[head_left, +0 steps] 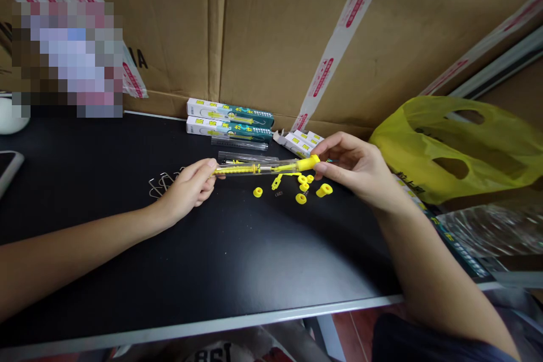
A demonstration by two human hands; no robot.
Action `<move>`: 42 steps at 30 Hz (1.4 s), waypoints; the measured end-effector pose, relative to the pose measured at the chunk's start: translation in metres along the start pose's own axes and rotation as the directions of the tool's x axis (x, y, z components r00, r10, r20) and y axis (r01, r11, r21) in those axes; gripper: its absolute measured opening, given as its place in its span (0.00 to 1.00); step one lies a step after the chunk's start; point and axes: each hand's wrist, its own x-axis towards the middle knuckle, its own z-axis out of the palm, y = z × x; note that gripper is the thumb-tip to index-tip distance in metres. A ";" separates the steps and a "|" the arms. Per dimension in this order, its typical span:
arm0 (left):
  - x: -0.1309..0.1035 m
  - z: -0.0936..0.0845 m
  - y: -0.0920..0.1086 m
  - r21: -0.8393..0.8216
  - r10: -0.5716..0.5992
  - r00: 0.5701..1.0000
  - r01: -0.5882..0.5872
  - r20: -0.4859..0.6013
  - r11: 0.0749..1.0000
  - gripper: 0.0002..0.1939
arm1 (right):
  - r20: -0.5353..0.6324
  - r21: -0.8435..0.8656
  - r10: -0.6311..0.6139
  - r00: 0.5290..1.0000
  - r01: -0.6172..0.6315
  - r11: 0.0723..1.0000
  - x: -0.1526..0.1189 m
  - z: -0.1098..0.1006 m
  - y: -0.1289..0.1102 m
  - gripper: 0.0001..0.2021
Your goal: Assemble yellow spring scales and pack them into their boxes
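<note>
A clear tube with yellow parts and a spring-like scale inside is held level above the black table. My left hand is closed round its left end. At the other end, the thumb and fingers of my right hand pinch a yellow cap. Loose yellow pieces, among them a ring and a flanged plug, lie under and in front of the tube with small springs. Metal hooks rest beside my left hand, which partly hides them.
Two printed boxes are stacked at the back, with clear tubes before them. White boxes lie behind my right hand. A yellow plastic bag is at right; large cartons stand behind the table.
</note>
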 end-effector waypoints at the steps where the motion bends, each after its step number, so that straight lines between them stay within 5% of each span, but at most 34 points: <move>1: 0.000 0.000 0.000 0.001 0.000 1.000 0.000 -0.001 1.000 0.15 | 0.006 0.005 0.001 1.000 -0.001 1.000 0.000 0.001 0.000 0.12; 24: 0.001 -0.001 -0.002 0.011 -0.004 1.000 0.004 0.003 1.000 0.14 | 0.030 -0.040 0.038 0.999 -0.037 0.999 -0.002 0.016 0.004 0.11; 42: -0.001 0.000 0.002 -0.030 -0.011 1.000 0.010 -0.021 0.999 0.15 | 0.062 0.079 0.031 0.998 -0.036 0.996 -0.003 0.013 -0.001 0.13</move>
